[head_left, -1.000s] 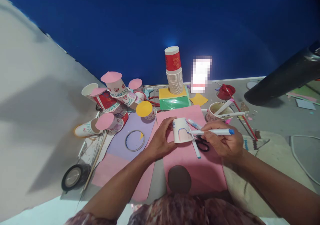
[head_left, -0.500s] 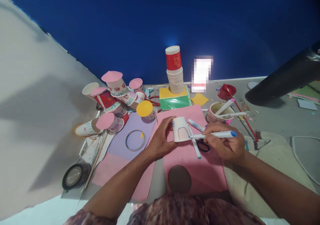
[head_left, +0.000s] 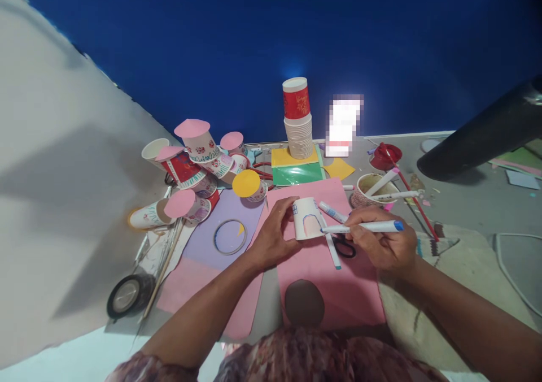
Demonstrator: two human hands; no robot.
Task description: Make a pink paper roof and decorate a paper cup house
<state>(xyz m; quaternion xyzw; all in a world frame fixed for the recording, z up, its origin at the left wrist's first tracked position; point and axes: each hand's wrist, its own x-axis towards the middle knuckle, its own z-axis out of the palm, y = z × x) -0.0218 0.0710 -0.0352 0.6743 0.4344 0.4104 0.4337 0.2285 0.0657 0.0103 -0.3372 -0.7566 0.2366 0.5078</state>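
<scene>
Between the thumb and fingers of my left hand [head_left: 275, 232] is a white paper cup [head_left: 305, 209], held mouth down and slightly tilted. A pink door with a blue outline and small blue windows are drawn on its side. My right hand [head_left: 381, 238] pinches a blue marker [head_left: 372, 227], its tip at the lower right of the door. Under the hands lies pink paper [head_left: 347, 297] with a round hole. On it, behind the marker, are a teal-ended marker [head_left: 333, 253], another capped marker [head_left: 332, 212] and black-handled scissors [head_left: 345, 247], partly hidden.
Decorated cups with pink paper cones [head_left: 192, 129] crowd the left. A cup stack [head_left: 300, 136] stands at the back beside a pixelated bright patch. At right are a cup of markers [head_left: 364, 198], a red pot [head_left: 385, 156] and a black pole [head_left: 478, 130]. A tape ring [head_left: 230, 252] lies on purple paper.
The view has shifted very slightly. The cup and the marker keep nearly the same place, with the tip still at the door's lower right edge.
</scene>
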